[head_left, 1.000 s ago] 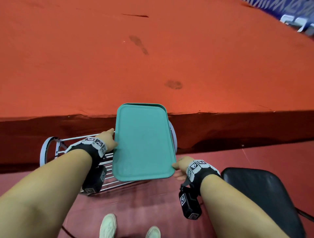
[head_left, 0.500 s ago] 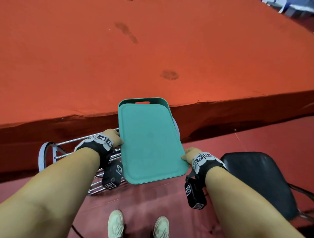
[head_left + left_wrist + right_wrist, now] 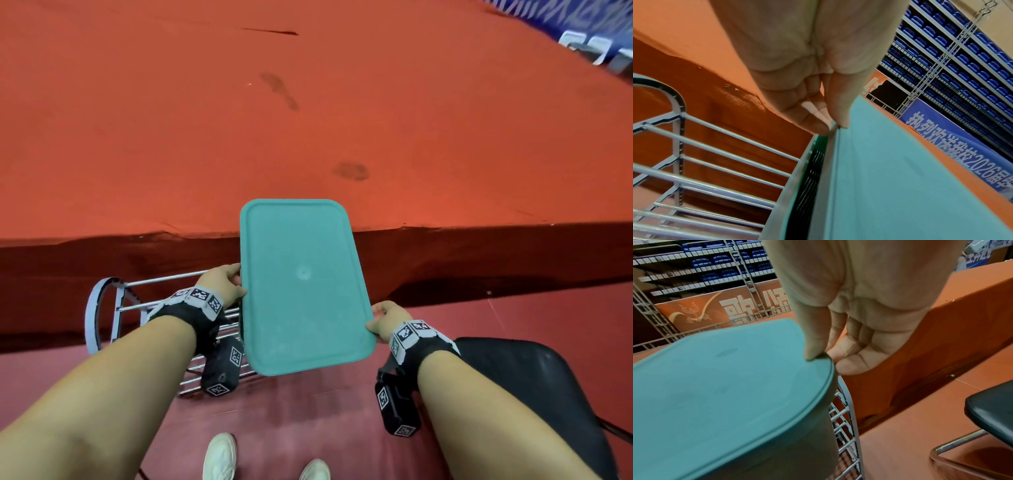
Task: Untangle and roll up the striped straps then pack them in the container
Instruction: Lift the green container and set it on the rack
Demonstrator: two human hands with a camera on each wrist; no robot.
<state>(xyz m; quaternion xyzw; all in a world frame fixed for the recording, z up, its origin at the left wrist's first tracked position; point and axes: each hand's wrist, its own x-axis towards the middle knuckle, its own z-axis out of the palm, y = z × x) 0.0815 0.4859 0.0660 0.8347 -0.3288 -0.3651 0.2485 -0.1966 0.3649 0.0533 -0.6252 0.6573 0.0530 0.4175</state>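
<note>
The left hand (image 3: pixel 224 284) gripped the left long edge of the teal rectangular plastic container (image 3: pixel 305 284), thumb on top of its lid and curled fingers (image 3: pixel 807 113) tucked under the rim. The right hand (image 3: pixel 385 317) pinched the near right corner of the same container, its thumb (image 3: pixel 813 340) pressing down on the lid's rounded corner while the other fingers curled beneath the rim. Both wrists wore black bands with white coded markers.

The container, lid closed, was held between the two hands in front of the person, its far end overlapping the edge of the large orange-red cloth-covered table (image 3: pixel 308 120) in the head view. No striped straps could be seen in any view; a dark slit showed under the lid in the left wrist view, but what lay inside could not be made out.

Below and to the left of the container stood a grey metal wire rack (image 3: pixel 137 301) with round bars and arched ends, on the dark red floor (image 3: pixel 308 411). To the right was a black padded chair (image 3: pixel 527 387) on a chrome frame. Two white shoes (image 3: pixel 219 457) showed at the bottom of the head view. Blue stadium seats (image 3: pixel 962 56) and a blue banner with white characters (image 3: pixel 953 146) filled the background.
</note>
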